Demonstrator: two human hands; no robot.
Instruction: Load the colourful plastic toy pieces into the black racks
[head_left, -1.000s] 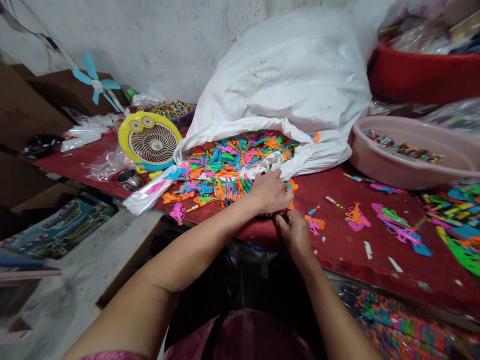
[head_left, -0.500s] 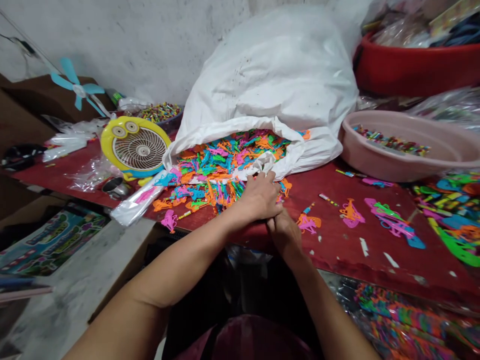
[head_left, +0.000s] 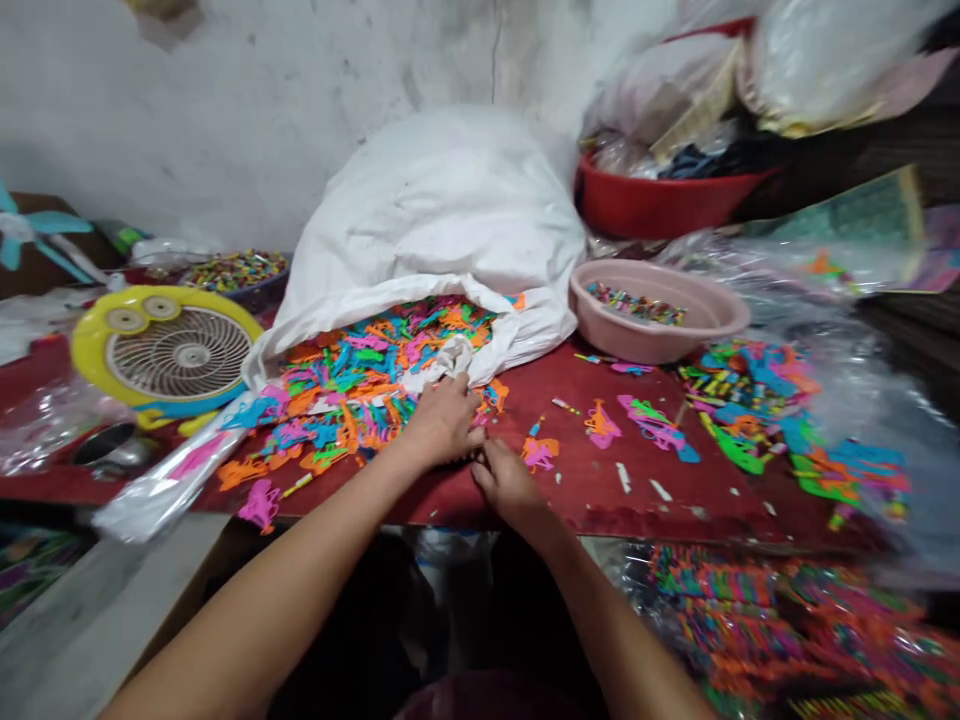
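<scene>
A big white sack [head_left: 442,210] leans against the wall, its mouth open toward me. Small bright plastic toys [head_left: 360,370] in orange, blue, pink and green spill from it onto the red table. My left hand [head_left: 444,425] rests at the pile's right edge, by the sack's crumpled lip [head_left: 454,355]. Its fingers are curled, and whatever they hold is hidden under them. Close beside it, my right hand [head_left: 511,487] has its fingers bent together near my left thumb; anything between them is too small to make out.
A yellow fan [head_left: 187,350], a metal cup [head_left: 112,450] and a clear plastic sleeve [head_left: 161,485] are on the left. To the right are a pink basin [head_left: 652,340] of small sticks, loose toys [head_left: 660,430] and a red tub [head_left: 667,205]. Bagged toys [head_left: 750,620] lie below the table.
The view has turned right, so the scene sits farther left and more of the right side shows. My hands stay together at the pile's edge, the right slightly farther from the left.
</scene>
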